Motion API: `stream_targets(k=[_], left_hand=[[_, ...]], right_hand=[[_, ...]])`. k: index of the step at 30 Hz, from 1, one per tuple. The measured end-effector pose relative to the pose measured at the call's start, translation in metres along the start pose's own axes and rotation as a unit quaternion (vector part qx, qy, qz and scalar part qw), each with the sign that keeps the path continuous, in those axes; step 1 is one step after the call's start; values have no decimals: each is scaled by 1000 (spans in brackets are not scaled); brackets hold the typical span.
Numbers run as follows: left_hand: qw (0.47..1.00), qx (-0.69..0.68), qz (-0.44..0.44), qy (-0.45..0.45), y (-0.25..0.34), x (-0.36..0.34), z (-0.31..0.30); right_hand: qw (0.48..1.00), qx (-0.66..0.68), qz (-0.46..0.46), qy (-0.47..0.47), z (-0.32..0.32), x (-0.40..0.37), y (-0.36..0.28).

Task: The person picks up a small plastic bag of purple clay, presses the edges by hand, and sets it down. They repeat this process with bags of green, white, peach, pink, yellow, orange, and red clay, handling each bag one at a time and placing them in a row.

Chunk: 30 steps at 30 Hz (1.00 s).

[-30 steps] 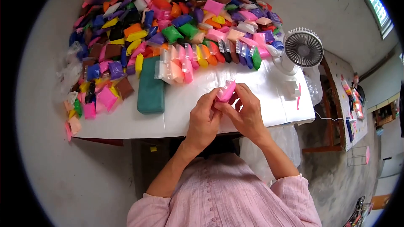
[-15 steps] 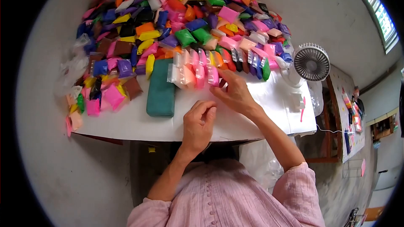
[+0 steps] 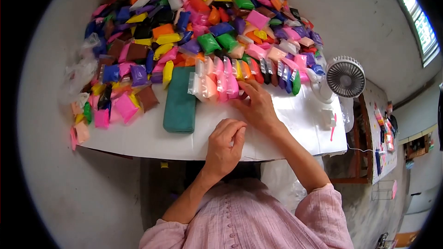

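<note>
Our right hand (image 3: pixel 258 110), fingers partly spread at a bright pink plastic packet (image 3: pixel 232 88), grip unclear, packet on the white-covered desk (image 3: pixel 302 127), right of a teal oblong case (image 3: pixel 180 106), our left hand (image 3: pixel 224 146) nearer, fingers loosely curled, nothing visible held.

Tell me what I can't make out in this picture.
In the head view:
Left hand: palm hidden by the hand itself.
Right hand: its fingers hide whether it grips the pink packet.
Packet heap: far edge cut off by the picture's top.
Side-table items: too small.
</note>
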<state>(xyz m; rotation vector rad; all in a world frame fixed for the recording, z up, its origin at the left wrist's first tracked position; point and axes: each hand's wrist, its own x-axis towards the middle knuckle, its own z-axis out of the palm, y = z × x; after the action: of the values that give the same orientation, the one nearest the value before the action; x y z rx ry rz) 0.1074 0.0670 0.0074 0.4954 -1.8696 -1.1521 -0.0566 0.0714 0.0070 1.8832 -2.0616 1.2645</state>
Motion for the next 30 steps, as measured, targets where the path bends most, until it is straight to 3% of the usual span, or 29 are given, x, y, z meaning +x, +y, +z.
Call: stream_targets(k=[7, 10, 13, 18, 23, 26, 30], left_hand=[[1000, 5, 12, 1, -1, 0, 0], [1000, 5, 17, 1, -3, -1, -2], [995, -80, -58, -25, 5, -2, -13], [988, 97, 33, 120, 20, 23, -78], [958, 211, -171, 94, -11, 88, -119], [883, 445, -100, 115, -24, 102, -115], [888, 431, -128, 95, -56, 111, -133]], right_hand=[[999, 9, -19, 27, 4, 2, 1], [999, 22, 31, 3, 1, 0, -3], [1000, -1, 25, 0, -5, -3, -6], [998, -50, 38, 19, -15, -16, -2], [995, -82, 20, 44, -17, -15, -5], [994, -95, -8, 47, -17, -17, -1], [994, -100, -4, 50, -18, -17, 6]])
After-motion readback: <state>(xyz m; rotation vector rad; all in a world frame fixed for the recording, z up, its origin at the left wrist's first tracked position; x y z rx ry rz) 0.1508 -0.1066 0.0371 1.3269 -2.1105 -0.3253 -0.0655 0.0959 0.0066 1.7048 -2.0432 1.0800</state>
